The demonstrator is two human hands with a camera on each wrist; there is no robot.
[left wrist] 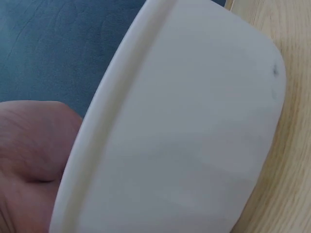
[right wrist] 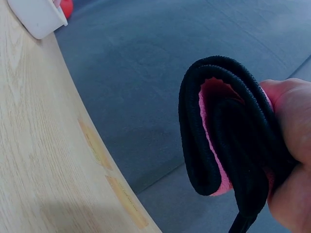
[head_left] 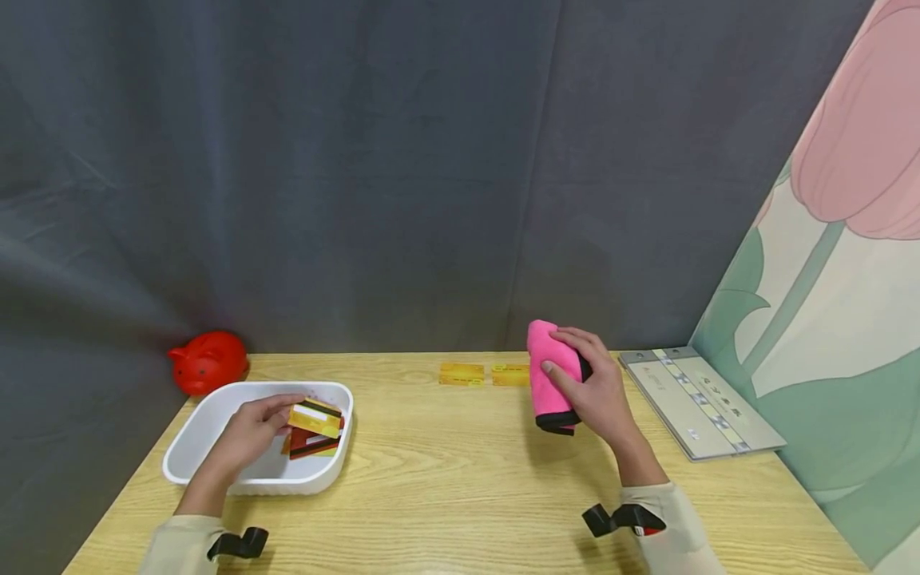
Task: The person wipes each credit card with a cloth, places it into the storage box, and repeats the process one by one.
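My left hand [head_left: 253, 431] pinches a yellow bank-style card [head_left: 315, 418] with a dark stripe, over the right part of the white tray [head_left: 333, 477]. Beneath it lie more cards [head_left: 314, 445], one of them red-brown with a stripe. In the left wrist view the tray's wall [left wrist: 184, 111] hides the fingers and the card. On the right, my right hand [head_left: 598, 391] grips a folded pink cloth [head_left: 552, 371] with black edging, held up above the table. From the right wrist view, the black-edged end of the cloth [right wrist: 194, 131] shows its rolled layers.
Two yellow cards, a left one [head_left: 461, 374] and a right one [head_left: 509, 375], lie along the table's back edge; the cloth overlaps the right one. A red piggy bank [head_left: 208, 363] stands behind the tray. A grey folder-like book [head_left: 700, 402] lies at the far right, beside the flowered wall.
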